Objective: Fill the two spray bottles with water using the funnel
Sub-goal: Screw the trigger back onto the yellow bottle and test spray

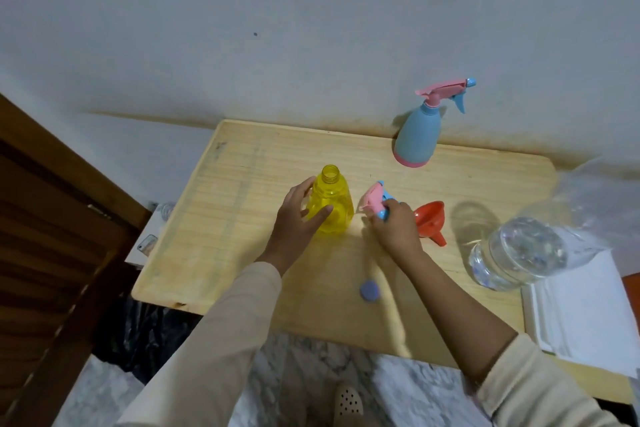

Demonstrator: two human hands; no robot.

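Head view: the yellow bottle (331, 202) stands upright, neck uncapped, left of centre on the wooden table (242, 253). The left hand (297, 215) steadies it, fingers spread around its left side and thumb across the front. The right hand (394, 224), just right of the bottle, has its fingers closed around the pink-and-blue spray head (375, 202), which is off the bottle. The orange funnel (429, 220) lies on its side immediately right of that hand. The blue bottle (419, 133), spray head fitted, stands at the far edge. The clear water bottle (516, 253) stands at the right. Step in hand, as judged: opening the first bottle. Next: set down the spray head, then seat the funnel spout in the open neck.
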